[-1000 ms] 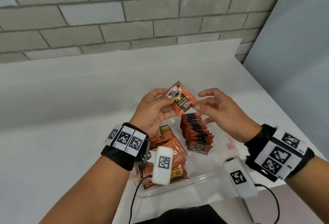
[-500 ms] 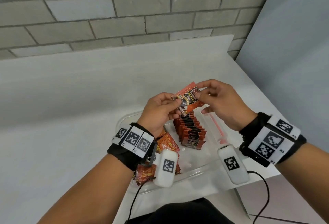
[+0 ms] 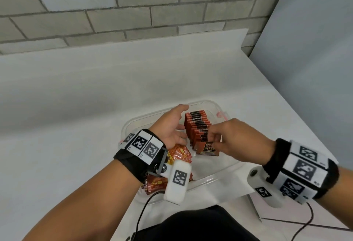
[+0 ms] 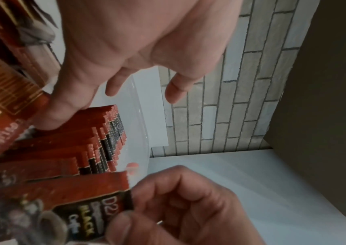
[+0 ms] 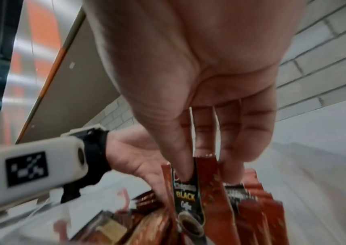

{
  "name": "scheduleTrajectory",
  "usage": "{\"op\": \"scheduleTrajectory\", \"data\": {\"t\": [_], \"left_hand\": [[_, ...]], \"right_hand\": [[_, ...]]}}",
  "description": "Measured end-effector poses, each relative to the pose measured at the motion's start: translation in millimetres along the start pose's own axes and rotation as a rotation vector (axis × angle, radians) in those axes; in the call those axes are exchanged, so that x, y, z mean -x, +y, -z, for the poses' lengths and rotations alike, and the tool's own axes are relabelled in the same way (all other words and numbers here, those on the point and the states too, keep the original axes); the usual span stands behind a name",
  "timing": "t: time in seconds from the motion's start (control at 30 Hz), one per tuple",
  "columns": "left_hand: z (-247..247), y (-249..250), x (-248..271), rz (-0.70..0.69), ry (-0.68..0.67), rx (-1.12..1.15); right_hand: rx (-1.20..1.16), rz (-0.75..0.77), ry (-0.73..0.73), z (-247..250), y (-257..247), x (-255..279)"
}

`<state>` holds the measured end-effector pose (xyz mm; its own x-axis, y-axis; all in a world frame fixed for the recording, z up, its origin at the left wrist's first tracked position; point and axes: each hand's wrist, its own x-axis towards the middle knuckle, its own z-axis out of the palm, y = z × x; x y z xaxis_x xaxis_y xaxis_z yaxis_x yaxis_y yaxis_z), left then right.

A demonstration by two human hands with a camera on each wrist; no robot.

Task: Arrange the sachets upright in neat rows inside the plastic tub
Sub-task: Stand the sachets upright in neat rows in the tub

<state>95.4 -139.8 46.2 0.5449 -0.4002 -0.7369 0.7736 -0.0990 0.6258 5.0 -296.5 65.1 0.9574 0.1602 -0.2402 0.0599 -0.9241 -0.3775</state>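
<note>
- Right now I see a white worktop with a grey brick wall behind it and a plain grey panel on the right side.
- A clear plastic tub sits on the worktop near its front edge, close to me.
- My right hand is over the near end of the tub. Its thumb and fingertips pinch the top edge of one sachet, so this grip is tight on the packet.
- That sachet stands up at the near end of the row of sachets, just touching the packet behind it.
- The row runs from the far side of the tub towards me, along the tub's right half. The packets stand on edge, packed close, each one leaning a little.
- My left hand is in the tub on the left side of the row. Its fingers are loose and spread, holding nothing. In the left wrist view one fingertip seems to rest against the side of the row.
- The held sachet is red-orange with a black label. I can read "BLACK" in yellow and see a cup of coffee on it.
- A loose pile of sachets lies flat in the tub's near left part, partly hidden under my left wrist. These look more orange, with yellow on them.
</note>
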Motion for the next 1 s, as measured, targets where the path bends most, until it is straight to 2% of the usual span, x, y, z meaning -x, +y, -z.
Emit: {"op": "scheduleTrajectory", "data": {"t": [0.3, 0.53, 0.87, 0.93, 1.0], "left_hand": [[-11, -2, 5, 0.048, -0.06, -0.001], [-12, -3, 7, 0.05, -0.117, 0.001], [-12, -5, 10, 0.04, -0.126, 0.07], [-13, -6, 12, 0.038, -0.132, 0.079], [-13, -7, 13, 0.04, -0.135, 0.086]], "right_hand": [[0.267, -0.039, -0.063, -19, 0, -13], [0.423, -0.009, -0.086, -27, -7, -15], [0.343, -0.022, -0.062, -22, -6, -11], [0.276, -0.039, -0.01, -23, -5, -9], [0.104, -0.119, 0.079, -22, -5, -6]]}}
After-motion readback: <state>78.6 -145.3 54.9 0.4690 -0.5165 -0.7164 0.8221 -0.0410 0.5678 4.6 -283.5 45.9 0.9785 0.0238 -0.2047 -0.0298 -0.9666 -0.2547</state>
